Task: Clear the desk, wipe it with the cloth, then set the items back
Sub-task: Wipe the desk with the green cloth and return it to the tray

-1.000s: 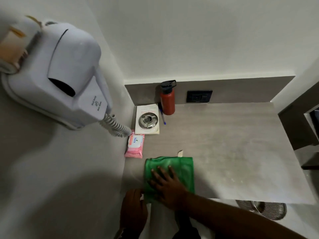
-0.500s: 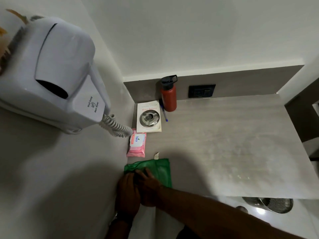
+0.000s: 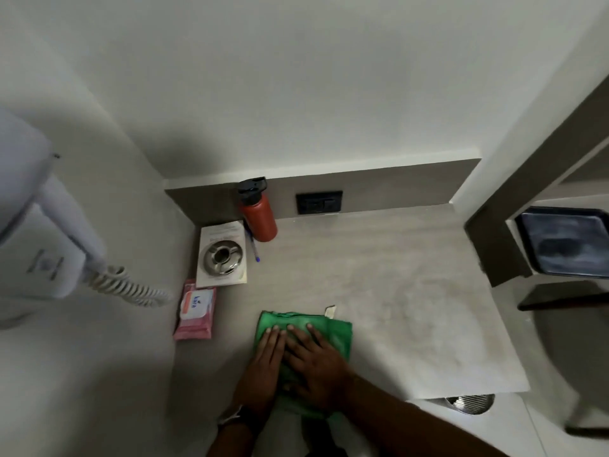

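A green cloth (image 3: 333, 328) lies folded on the grey desk (image 3: 395, 285) near its front edge. My left hand (image 3: 263, 367) and my right hand (image 3: 316, 364) both press flat on it, side by side, fingers spread forward. At the desk's back left stand a red bottle (image 3: 258, 216) with a black cap, a white book (image 3: 224, 255) with a round metal ashtray (image 3: 223, 256) on top, a blue pen (image 3: 253, 247) beside the book, and a pink wipes pack (image 3: 195, 310).
A white wall-mounted hair dryer (image 3: 39, 232) with a coiled cord (image 3: 128, 286) hangs at the left. A black socket (image 3: 319, 202) sits in the back panel. A dark tray (image 3: 566, 245) rests on a shelf at right. A metal bin (image 3: 469, 404) shows below the desk's front edge.
Both hands have slid the cloth from the front left corner to the right and forward on the desk. My left hand now lies flat on the cloth.
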